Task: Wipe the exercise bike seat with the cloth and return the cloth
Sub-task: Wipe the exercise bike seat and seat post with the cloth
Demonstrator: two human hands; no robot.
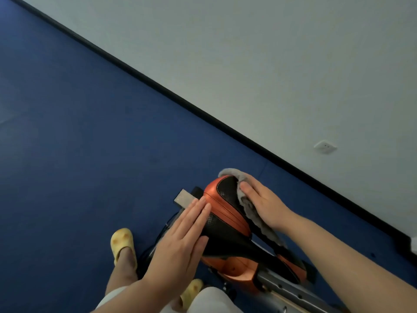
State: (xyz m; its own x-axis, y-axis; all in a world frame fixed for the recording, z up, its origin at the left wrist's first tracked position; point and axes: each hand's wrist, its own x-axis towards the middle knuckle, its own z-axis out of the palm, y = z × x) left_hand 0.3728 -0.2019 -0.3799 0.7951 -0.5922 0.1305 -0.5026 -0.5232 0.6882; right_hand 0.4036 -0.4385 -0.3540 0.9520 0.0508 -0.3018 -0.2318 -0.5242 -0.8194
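The orange-and-black bike seat [225, 213] sits low in view, grey cloth [246, 199] draped along its right edge. Right hand [264, 204] presses flat on the cloth, fingers spread; left hand [180, 242] lies open, palm flat against the seat's left side, above a yellow slipper [123, 242] on the blue floor [90, 132].

Home gym room: exercise bike seat [228, 213], blue padded floor [90, 143], plain wall [270, 53], slippers [123, 243].

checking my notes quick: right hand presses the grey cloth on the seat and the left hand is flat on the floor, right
Not quite. In the head view, the left hand lies flat against the side of the seat, not on the floor. The rest holds: the right hand presses the grey cloth on the seat.
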